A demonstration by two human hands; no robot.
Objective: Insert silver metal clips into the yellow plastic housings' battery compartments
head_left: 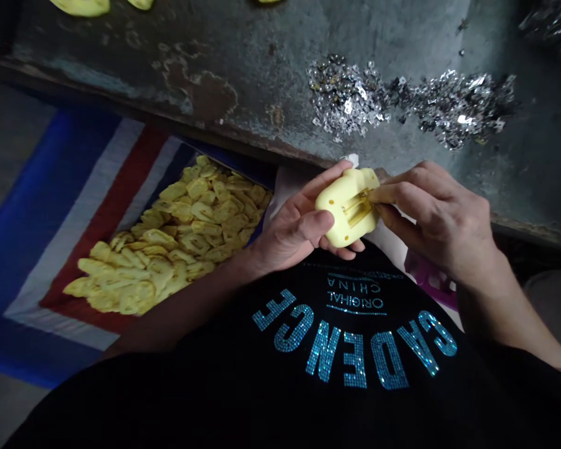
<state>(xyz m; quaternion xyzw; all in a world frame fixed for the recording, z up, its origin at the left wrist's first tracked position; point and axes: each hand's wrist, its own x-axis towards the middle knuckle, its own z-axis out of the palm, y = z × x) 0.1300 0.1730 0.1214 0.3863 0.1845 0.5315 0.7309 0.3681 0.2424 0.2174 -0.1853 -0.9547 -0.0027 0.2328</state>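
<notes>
My left hand [294, 227] cups the yellow plastic housing [348, 206] just above my lap while my right hand [430, 215] pinches a small metal strip [359, 201] into its slot, so I judge the insertion is midway and needs a firm, straight push.

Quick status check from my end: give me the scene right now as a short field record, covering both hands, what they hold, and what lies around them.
left hand: cradles a pale yellow moulded plastic piece from below
right hand: fingertips pinch at a slot in the plastic piece
pile on the left: many similar yellow plastic pieces on a blue, white and red striped sack
workbench: worn grey metal surface
on the workbench: heap of small shiny metal parts, beyond the hands
</notes>
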